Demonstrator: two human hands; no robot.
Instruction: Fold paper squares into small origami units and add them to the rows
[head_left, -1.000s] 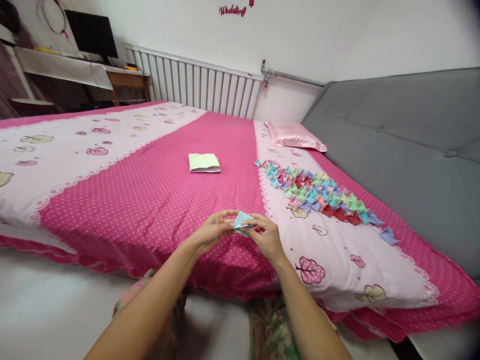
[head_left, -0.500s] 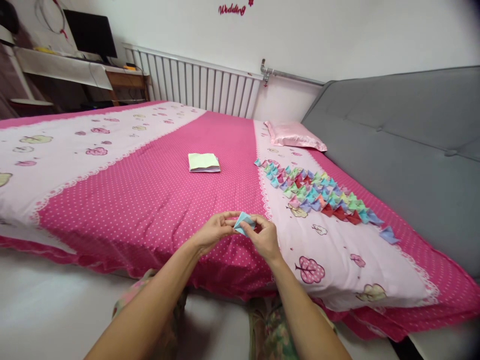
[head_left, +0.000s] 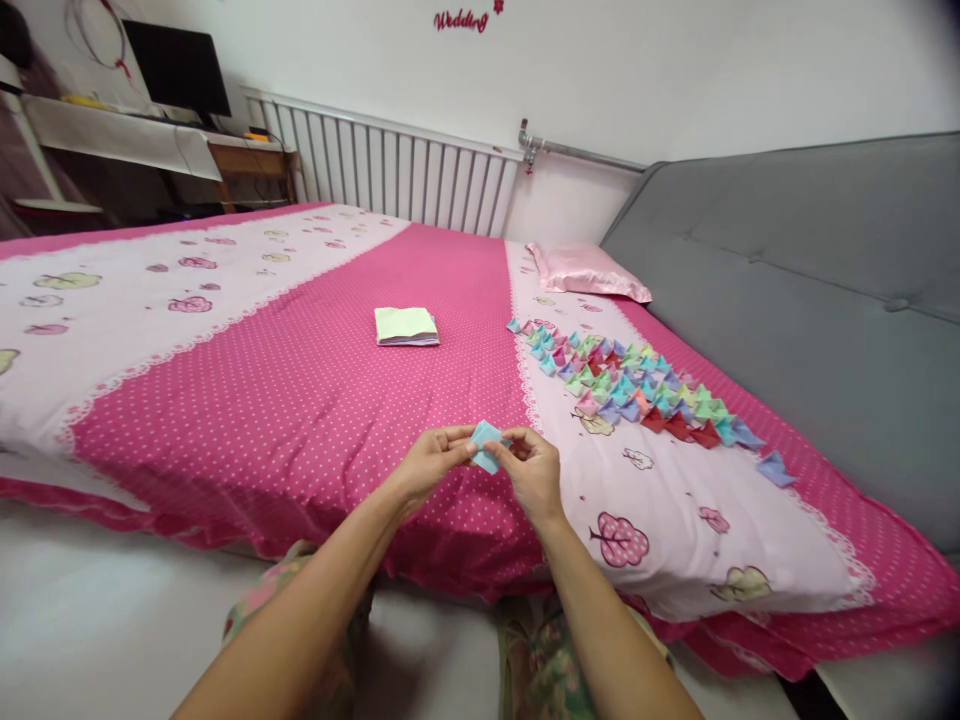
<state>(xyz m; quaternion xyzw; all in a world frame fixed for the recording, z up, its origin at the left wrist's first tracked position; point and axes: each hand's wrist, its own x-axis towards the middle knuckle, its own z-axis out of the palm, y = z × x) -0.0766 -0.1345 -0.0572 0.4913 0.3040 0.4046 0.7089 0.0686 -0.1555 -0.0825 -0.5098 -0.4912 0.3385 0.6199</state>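
Note:
Between my two hands is a small folded piece of light blue paper (head_left: 487, 447), held in the air over the bed's near edge. My left hand (head_left: 435, 462) pinches its left side between thumb and fingers. On the other side, my right hand (head_left: 534, 470) grips the right edge, its thumb lying across the front. Rows of small folded paper boats (head_left: 630, 385) in many colours rest on the bed to the right. A stack of paper sheets (head_left: 406, 326), pale yellow-green on top, lies farther back on the pink stripe.
The bed (head_left: 300, 400) has a pink and white patterned cover. A pink pillow (head_left: 589, 272) lies near the grey headboard (head_left: 810, 230) on the right. Behind stands a radiator (head_left: 390, 160); at the far left, a desk (head_left: 150, 145) carries a monitor (head_left: 176, 68).
The blue paper has turned in my fingers and now shows a squarer, flatter face. My left thumb has come onto its front; both hands stay in nearly the same place.

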